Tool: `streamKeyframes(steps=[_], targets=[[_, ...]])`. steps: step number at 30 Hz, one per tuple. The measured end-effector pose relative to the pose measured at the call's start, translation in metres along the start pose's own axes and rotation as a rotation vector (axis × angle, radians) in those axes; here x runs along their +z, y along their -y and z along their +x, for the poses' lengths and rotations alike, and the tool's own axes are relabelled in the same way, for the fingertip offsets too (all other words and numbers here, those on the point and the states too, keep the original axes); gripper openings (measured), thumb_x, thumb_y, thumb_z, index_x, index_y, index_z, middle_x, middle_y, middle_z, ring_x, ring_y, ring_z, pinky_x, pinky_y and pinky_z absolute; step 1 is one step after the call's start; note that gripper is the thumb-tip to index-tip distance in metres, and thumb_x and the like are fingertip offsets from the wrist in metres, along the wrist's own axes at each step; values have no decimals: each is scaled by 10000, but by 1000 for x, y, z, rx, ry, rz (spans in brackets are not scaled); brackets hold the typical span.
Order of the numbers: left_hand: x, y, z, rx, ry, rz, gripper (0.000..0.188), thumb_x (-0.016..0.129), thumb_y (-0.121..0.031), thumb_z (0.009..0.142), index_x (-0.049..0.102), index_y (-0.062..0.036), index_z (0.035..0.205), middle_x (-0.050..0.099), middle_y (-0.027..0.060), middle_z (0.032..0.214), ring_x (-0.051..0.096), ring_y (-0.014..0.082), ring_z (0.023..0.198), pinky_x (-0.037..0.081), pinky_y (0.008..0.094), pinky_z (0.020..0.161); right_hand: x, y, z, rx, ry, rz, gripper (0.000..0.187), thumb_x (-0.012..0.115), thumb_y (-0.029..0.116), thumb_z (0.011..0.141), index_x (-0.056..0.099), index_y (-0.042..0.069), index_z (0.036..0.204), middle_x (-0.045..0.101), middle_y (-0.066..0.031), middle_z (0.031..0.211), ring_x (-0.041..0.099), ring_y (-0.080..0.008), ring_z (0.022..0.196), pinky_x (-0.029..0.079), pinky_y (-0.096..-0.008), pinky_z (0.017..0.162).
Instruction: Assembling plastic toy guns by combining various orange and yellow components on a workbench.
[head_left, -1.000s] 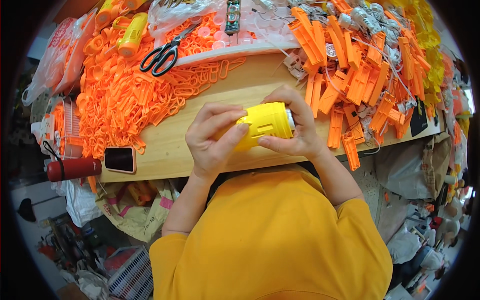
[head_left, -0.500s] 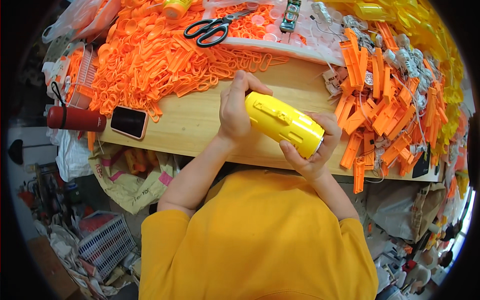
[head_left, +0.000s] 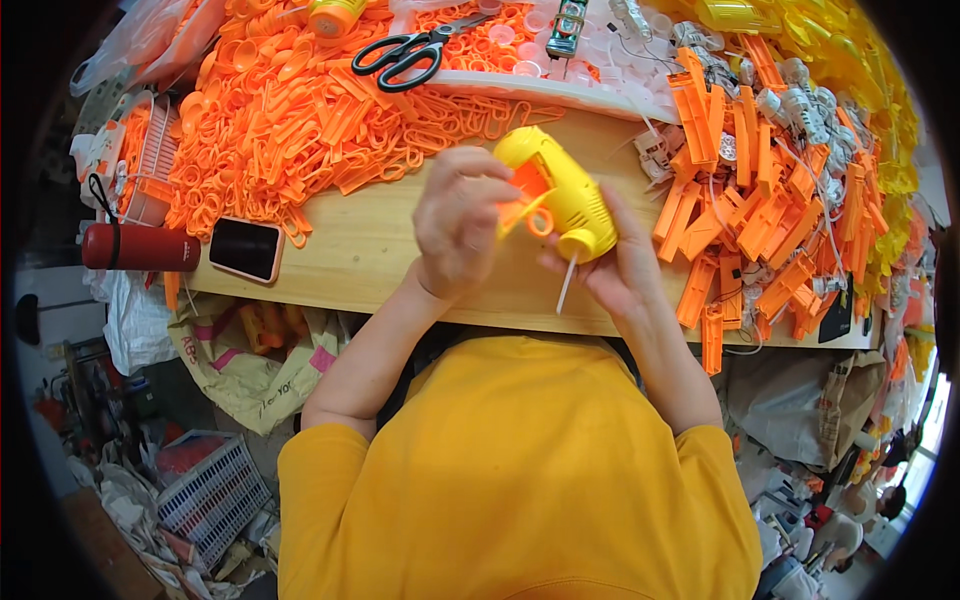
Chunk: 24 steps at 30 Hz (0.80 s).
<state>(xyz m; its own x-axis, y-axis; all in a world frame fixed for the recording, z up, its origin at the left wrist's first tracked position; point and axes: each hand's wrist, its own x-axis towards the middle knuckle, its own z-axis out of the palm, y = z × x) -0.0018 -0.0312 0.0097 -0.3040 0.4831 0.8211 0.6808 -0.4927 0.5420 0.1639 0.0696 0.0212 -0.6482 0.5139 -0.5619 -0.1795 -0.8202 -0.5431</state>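
Observation:
My right hand [head_left: 625, 265] is closed around a yellow cylindrical plastic housing [head_left: 570, 190], tilted over the table's near part. An opening in its side shows orange inside. From a round yellow knob [head_left: 577, 243] at its near end sticks a thin white rod or cord [head_left: 566, 286]. My left hand [head_left: 458, 215] is beside the opening with curled fingers, smeared by motion. Between those fingers and the housing is an orange plastic piece with a ring [head_left: 539, 221]; whether the fingers grip it cannot be made out.
Orange clips and small parts [head_left: 300, 130] are heaped at the far left, near black-handled scissors [head_left: 405, 58]. A white tray [head_left: 510, 85] holds clear caps. Orange troughs with wires [head_left: 790, 220] pile up at the right. A phone [head_left: 246, 249] and red flask [head_left: 140, 247] lie left.
The yellow housing has been turned, so its side opening and knobbed end now show. My left hand has come off its far end to beside the opening, where an orange piece now appears.

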Motion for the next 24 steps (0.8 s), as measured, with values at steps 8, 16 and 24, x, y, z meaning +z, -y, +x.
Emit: streamKeyframes(steps=[8, 16, 24], targets=[[-14, -9, 22, -258, -138, -186, 487, 335, -323, 1010, 566, -10, 718, 534, 109, 817, 517, 186, 762, 424, 311, 726, -14, -26, -4, 659, 481, 205, 651, 482, 551, 868, 485, 30, 1258, 609, -223, 924, 619, -334, 617, 558, -501, 571], [-12, -2, 20, -502, -207, -847, 525, 300, -292, 1026, 466, -28, 604, 428, 63, 608, 425, 160, 570, 374, 293, 582, 12, -30, -27, 640, 410, 76, 644, 511, 533, 835, 473, 43, 1251, 590, -224, 953, 615, -295, 726, 532, -468, 579], [6, -12, 12, -549, -329, -289, 426, 329, -383, 1013, 507, -41, 833, 509, 39, 802, 468, 122, 681, 397, 263, 654, -5, -26, -10, 24, 354, -57, 642, 608, 429, 791, 453, 20, 1260, 593, -148, 1078, 613, -226, 952, 543, -379, 757]])
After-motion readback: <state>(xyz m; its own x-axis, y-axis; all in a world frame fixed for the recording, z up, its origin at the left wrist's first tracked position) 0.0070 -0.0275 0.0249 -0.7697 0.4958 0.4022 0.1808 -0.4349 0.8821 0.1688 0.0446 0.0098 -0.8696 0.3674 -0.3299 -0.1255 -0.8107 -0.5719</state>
